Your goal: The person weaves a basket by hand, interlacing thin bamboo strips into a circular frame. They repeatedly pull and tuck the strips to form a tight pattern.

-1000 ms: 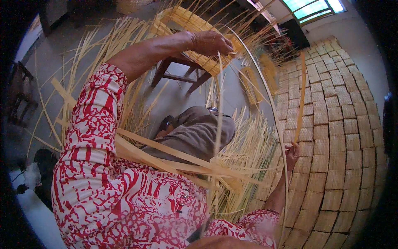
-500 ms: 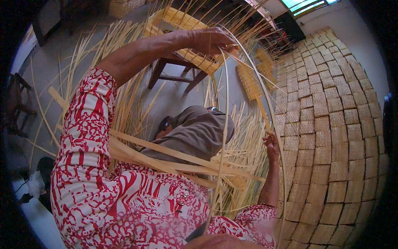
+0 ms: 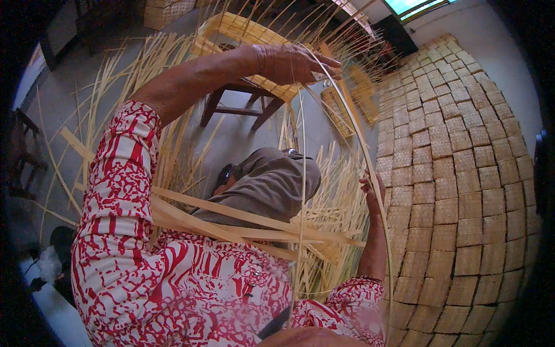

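Note:
My left hand (image 3: 289, 62) is stretched out far ahead and closed on the top end of a long thin bamboo strip (image 3: 350, 122). The strip bends in an arc down to my right hand (image 3: 373, 195), which pinches it lower on the right, and then runs on toward the bottom edge. A second thin strip (image 3: 302, 173) hangs nearly straight down from the left hand. Both sleeves are red and white patterned. Several wide flat bamboo strips (image 3: 231, 221) lie across my lap.
Stacks of square woven baskets (image 3: 462, 173) fill the right side. A wooden stool (image 3: 231, 107) carrying a woven piece stands ahead. Loose bamboo strips (image 3: 335, 220) lie heaped on the grey floor around my bent knee in brown trousers (image 3: 272, 185).
My right hand has shifted left and slightly up along the strip, tightening its arc. My left hand has stayed near the same spot at the top.

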The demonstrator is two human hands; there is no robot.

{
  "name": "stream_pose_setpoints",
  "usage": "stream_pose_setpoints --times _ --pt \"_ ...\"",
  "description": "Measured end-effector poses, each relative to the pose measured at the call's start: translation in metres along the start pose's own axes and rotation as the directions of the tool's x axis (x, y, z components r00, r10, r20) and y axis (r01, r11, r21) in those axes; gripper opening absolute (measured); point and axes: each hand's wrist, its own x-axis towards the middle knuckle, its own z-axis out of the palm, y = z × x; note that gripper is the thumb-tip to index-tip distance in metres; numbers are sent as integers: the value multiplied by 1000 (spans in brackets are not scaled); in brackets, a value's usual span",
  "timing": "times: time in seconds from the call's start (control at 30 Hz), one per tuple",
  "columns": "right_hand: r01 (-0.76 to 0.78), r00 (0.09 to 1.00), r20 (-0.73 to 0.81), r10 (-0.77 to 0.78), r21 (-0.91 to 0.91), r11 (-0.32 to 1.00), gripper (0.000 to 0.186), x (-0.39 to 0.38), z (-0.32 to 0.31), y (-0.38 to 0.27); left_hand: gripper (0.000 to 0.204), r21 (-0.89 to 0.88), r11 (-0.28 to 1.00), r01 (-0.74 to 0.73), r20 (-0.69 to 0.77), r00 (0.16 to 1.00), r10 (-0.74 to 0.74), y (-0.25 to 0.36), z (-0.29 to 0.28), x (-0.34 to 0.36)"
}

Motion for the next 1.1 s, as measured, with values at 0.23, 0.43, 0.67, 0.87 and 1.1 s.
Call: stream_pose_setpoints --times 0.23,0.43,0.67,0.87,1.1 --pt "160 987 8 -162 89 983 29 -4 -6 -8 12 -21 943 331 126 937 -326 4 24 -9" --pt "292 952 -72 -298 -85 953 25 -7 7 -40 20 -41 950 311 131 944 -303 -8 18 -9" --pt "157 985 -61 -159 -47 987 23 -14 4 -23 23 -228 935 273 -4 960 -282 -4 15 -7" --pt "16 992 -124 -30 -107 994 42 -10 -11 -15 18 -57 973 224 -24 974 -225 -14 29 -19" --pt "119 988 -62 -144 -295 948 35 22 -23 -5 24 11 954 301 51 952 -301 -22 49 -32"
